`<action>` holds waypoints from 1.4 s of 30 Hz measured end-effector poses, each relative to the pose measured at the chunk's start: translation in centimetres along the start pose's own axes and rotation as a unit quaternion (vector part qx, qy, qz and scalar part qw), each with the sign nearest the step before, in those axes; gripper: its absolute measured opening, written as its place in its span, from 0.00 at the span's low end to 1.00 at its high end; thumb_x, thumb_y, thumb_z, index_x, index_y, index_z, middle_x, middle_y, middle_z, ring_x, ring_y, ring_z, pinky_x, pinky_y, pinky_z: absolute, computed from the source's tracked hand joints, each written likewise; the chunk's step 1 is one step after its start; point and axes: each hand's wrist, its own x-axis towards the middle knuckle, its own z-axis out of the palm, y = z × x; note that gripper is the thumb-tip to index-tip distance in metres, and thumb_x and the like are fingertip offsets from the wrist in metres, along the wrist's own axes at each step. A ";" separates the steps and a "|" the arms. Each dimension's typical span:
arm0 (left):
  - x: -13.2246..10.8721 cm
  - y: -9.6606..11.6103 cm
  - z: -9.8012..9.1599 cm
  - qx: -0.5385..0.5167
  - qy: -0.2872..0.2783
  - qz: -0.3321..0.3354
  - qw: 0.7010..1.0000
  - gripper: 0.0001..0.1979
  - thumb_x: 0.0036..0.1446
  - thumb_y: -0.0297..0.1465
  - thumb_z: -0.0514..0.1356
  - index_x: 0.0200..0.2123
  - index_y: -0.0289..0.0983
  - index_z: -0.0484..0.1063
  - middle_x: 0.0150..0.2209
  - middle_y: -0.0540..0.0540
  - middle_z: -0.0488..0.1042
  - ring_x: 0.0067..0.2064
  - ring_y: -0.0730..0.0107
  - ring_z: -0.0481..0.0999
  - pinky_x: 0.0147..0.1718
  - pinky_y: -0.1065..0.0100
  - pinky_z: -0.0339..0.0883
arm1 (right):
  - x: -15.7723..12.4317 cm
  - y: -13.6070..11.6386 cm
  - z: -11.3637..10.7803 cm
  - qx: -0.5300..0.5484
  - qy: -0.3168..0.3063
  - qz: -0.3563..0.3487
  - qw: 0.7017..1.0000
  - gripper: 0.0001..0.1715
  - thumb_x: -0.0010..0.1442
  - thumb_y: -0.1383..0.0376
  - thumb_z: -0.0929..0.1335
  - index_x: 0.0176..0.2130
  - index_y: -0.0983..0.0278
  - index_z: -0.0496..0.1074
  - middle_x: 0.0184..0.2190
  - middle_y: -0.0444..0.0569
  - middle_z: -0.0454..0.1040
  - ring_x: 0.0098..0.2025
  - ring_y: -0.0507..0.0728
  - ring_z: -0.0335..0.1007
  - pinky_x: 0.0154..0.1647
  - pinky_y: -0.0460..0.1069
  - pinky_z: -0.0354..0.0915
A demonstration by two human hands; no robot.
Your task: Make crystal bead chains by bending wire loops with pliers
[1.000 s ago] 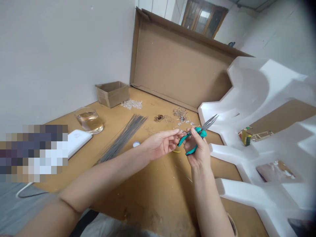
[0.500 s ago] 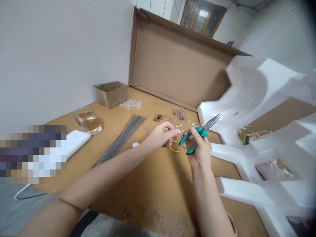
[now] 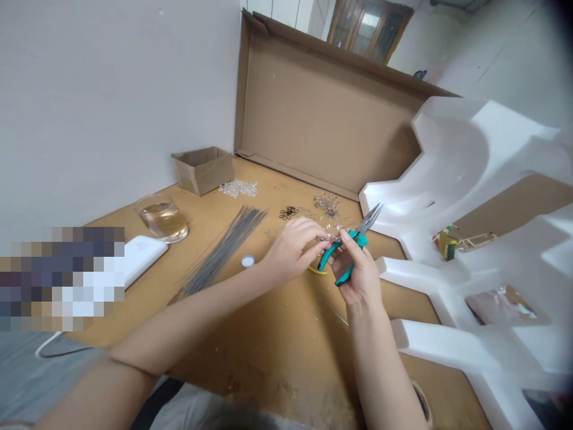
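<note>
Long-nose pliers with teal handles rest across my right hand, whose fingers are closed around them; their grey jaws point up and away to the right. My left hand is closed in a pinch, its fingertips meeting those of the right hand. Between the fingertips are small clear beads, partly hidden by the fingers. Below the hands, a yellow-handled tool lies on the table, mostly covered.
Grey wires lie in a bundle at left, near a round blue-rimmed lid. Beyond are clear pieces, black rings and a wire pile. A glass and small box stand left; white foam lines the right.
My left hand has turned more back-up and its fingers have moved in closer to the right. The pliers' jaws have swung leftward and tilted up a little.
</note>
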 end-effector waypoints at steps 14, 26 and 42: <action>1.7 -1.8 -3.9 -0.202 -0.157 -0.260 0.931 0.07 0.58 0.33 0.54 0.30 0.35 0.62 0.24 0.53 0.66 0.24 0.79 0.66 0.27 0.74 0.62 | -1.4 -4.3 -4.1 -0.784 -0.061 -0.271 0.556 0.18 0.54 0.65 0.65 0.46 0.61 0.71 0.37 0.51 0.76 0.40 0.61 0.70 0.37 0.52 0.62; 2.0 -1.4 -4.7 -0.194 -0.153 -0.306 0.919 0.08 0.56 0.32 0.56 0.29 0.35 0.63 0.22 0.53 0.65 0.20 0.82 0.65 0.21 0.77 0.62 | -2.6 -5.4 -2.1 -0.883 -0.097 -0.240 0.392 0.12 0.55 0.69 0.64 0.40 0.61 0.72 0.29 0.47 0.73 0.34 0.58 0.66 0.33 0.50 0.53; 2.0 -0.2 -5.3 -0.224 -0.212 -0.293 0.905 0.07 0.55 0.32 0.57 0.28 0.34 0.64 0.21 0.53 0.67 0.20 0.82 0.63 0.21 0.76 0.60 | -3.3 -8.5 -0.3 -0.911 -0.114 -0.314 0.241 0.08 0.54 0.69 0.62 0.32 0.63 0.70 0.26 0.51 0.71 0.31 0.59 0.64 0.32 0.52 0.49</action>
